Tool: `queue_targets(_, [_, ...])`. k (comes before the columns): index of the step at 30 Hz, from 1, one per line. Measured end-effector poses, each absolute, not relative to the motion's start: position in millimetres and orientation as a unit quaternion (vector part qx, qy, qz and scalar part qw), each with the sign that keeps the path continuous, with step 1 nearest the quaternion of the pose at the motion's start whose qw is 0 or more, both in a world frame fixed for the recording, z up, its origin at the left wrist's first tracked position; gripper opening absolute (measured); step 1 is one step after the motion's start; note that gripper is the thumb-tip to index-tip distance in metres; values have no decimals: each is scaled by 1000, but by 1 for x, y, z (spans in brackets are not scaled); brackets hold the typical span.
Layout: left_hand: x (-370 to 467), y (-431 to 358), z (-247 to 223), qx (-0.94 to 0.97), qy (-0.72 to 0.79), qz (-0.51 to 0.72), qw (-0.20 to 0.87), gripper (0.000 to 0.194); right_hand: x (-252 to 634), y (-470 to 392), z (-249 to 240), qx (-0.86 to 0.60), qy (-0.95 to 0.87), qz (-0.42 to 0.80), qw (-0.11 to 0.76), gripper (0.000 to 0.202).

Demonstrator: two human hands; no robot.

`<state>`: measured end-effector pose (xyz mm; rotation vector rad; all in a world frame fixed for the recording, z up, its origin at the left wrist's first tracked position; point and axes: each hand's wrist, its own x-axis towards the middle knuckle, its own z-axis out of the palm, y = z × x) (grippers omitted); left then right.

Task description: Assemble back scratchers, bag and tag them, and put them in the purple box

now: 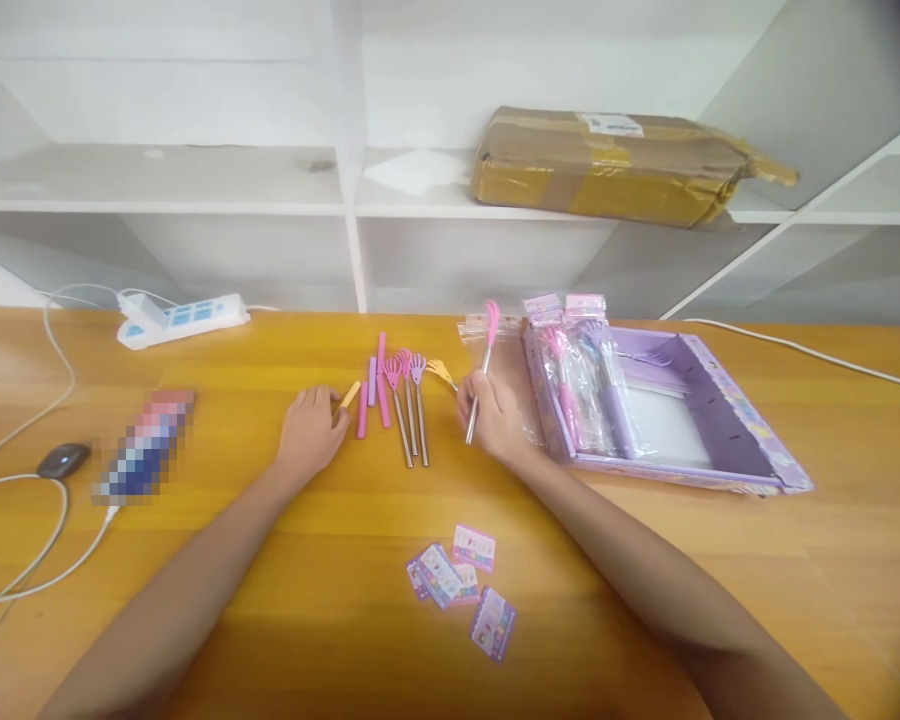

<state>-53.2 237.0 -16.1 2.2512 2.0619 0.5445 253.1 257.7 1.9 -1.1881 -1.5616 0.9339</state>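
My left hand (313, 432) is closed, with a short yellow handle tube (350, 396) held at its thumb and fingertips. Pink and purple handle tubes (372, 381) lie just to its right. Upright in my right hand (493, 408) is a back scratcher (490, 350) with a pink claw, gripped by its metal rod. A yellow back scratcher head (441, 372) lies against that hand's left side; the rest is hidden by the fingers. Between the hands, three back scratchers (412, 415), two pink and one purple, lie side by side on the table.
At right stands a purple display box (742, 410) with bagged back scratchers (589, 390) over its left side. A clear bag (521, 385) lies beside it. Small printed cards (474, 547) lie in front. A power strip (187, 318), cables and a blurred phone are left; a taped carton (607, 165) sits on the shelf.
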Motion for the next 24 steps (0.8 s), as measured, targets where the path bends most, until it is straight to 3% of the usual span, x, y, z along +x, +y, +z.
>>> queue_targets(3, [-52, 237, -16, 730, 663, 161, 19, 20, 262, 272, 14, -505, -608, 392, 472, 44])
queue_targets(9, [-51, 238, -16, 736, 661, 144, 16, 21, 273, 282, 16, -584, -658, 296, 371, 38])
queue_targets(15, [-51, 239, -16, 734, 663, 149, 15, 21, 253, 252, 33, -600, -779, 177, 34, 39])
queue_targets(20, [-51, 239, -14, 731, 666, 149, 22, 21, 244, 245, 36, -584, -798, 146, -38, 48])
queue_targets(24, [-50, 239, -13, 732, 665, 146, 27, 23, 241, 247, 31, -587, -800, 117, -38, 49])
